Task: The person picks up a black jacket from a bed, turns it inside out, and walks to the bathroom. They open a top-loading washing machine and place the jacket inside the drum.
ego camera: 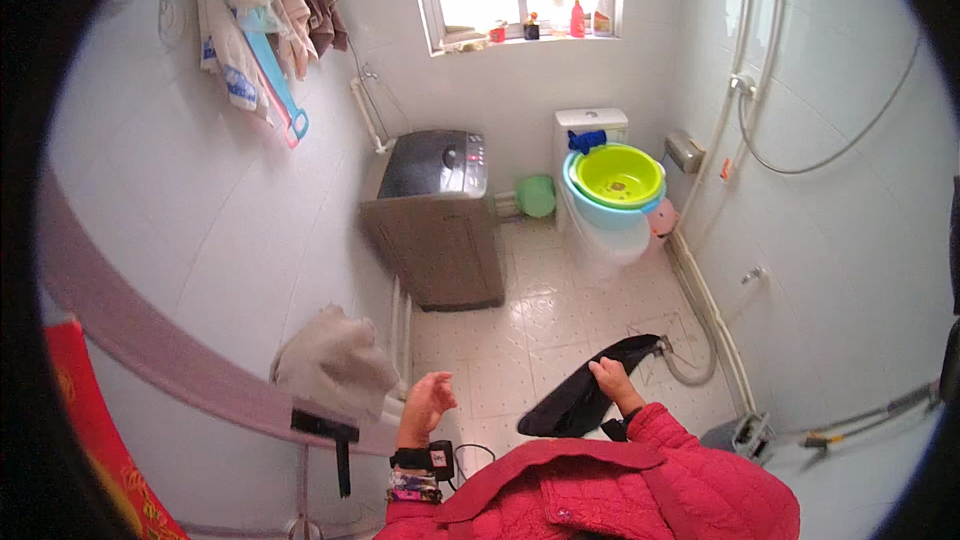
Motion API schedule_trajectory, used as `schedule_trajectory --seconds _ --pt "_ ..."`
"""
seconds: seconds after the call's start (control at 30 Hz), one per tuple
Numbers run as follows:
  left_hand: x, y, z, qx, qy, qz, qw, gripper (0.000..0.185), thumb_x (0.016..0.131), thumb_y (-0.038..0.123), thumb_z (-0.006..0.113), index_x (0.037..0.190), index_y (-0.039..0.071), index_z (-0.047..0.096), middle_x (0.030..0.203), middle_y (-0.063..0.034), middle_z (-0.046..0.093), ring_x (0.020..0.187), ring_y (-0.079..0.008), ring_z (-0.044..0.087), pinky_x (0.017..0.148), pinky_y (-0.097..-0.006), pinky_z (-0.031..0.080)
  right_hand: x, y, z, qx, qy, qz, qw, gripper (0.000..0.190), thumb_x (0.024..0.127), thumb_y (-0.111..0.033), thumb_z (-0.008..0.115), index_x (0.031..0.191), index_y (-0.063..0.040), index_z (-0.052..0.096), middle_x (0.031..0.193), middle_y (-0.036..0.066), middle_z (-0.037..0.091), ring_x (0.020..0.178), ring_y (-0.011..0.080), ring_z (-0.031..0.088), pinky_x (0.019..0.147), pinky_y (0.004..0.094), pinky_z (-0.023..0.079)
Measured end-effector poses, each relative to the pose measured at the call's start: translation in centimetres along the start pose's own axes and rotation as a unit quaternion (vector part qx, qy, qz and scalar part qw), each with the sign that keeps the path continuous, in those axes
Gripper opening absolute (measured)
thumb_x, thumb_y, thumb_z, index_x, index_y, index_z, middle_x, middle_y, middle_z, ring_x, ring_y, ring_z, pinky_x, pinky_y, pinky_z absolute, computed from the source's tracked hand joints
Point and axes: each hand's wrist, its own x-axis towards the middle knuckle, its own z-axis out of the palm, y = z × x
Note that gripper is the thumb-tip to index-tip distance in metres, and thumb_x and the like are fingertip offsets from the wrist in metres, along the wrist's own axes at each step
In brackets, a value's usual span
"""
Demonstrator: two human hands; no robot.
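Observation:
My right hand (613, 379) is closed on a black cloth or garment (568, 399), which hangs spread out in front of me above the tiled floor. My left hand (433, 399) is raised with its fingers partly curled and nothing in it; a black strap with a small box sits on that wrist. Left of it, a beige cloth (337, 364) hangs by the wall, above a black T-shaped bar (326, 427).
A top-loading washing machine (442, 240) stands at the left wall. Green and blue basins (619, 174) rest on the toilet (591, 118). A drain hose (694, 381) lies on the right. Towels (319, 0) hang upper left; bottles (577, 19) line the windowsill. A mop-like tool (862, 420) leans at the right.

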Motion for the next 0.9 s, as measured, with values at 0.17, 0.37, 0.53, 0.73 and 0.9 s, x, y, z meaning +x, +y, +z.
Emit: schedule_trajectory --seconds 0.17,0.37,0.53,0.73,0.9 --pt "8.1 -0.5 1.6 0.122 0.016 -0.032 0.992 0.034 0.092 0.03 0.045 0.104 0.0 0.053 0.073 -0.0017 0.056 0.063 -0.0135 0.055 0.061 -0.0292 0.05 6.7 2.3 0.0 0.038 0.005 0.0 0.999 0.034 0.081 -0.023 0.054 0.062 0.004 0.046 0.061 0.027 0.048 0.056 0.0405 0.051 0.05 0.0421 0.038" --pt "18.8 0.8 -1.1 0.138 0.035 -0.061 0.988 0.034 0.092 0.031 0.045 0.104 0.0 0.054 0.073 -0.0007 0.056 0.062 -0.0127 0.055 0.061 -0.0287 0.05 16.4 3.3 -0.5 0.024 0.012 0.041 0.999 0.034 0.082 -0.023 0.055 0.062 0.004 0.046 0.059 0.026 0.047 0.05 0.0347 0.049 0.049 0.0415 0.038" --pt "29.9 3.1 -2.9 0.152 0.037 -0.052 0.986 0.034 0.092 0.031 0.044 0.106 0.002 0.054 0.075 -0.0021 0.057 0.064 -0.0125 0.055 0.062 -0.0283 0.05 25.9 3.2 -0.3 0.009 0.018 0.051 0.999 0.036 0.082 -0.023 0.056 0.061 0.003 0.041 0.054 0.015 0.036 0.051 0.0174 0.036 0.047 0.0361 0.033" --pt "42.5 7.6 -1.3 0.242 0.014 -0.027 0.97 0.032 0.091 0.031 0.046 0.104 0.004 0.056 0.092 -0.0055 0.061 0.065 -0.0108 0.056 0.06 -0.0263 0.05 35.7 2.7 -0.7 0.069 0.019 0.06 0.996 0.035 0.085 -0.02 0.055 0.059 -0.002 0.038 0.059 -0.006 0.035 0.059 0.0055 0.033 0.048 0.0286 0.03" --pt "51.9 9.6 1.0 0.294 0.015 -0.019 0.955 0.031 0.092 0.031 0.045 0.104 0.004 0.056 0.095 -0.0048 0.06 0.068 -0.0114 0.057 0.06 -0.0255 0.05 42.1 2.5 -0.6 0.106 0.018 0.023 0.994 0.036 0.084 -0.022 0.055 0.061 0.002 0.04 0.05 0.01 0.034 0.051 0.0113 0.034 0.046 0.0344 0.032"
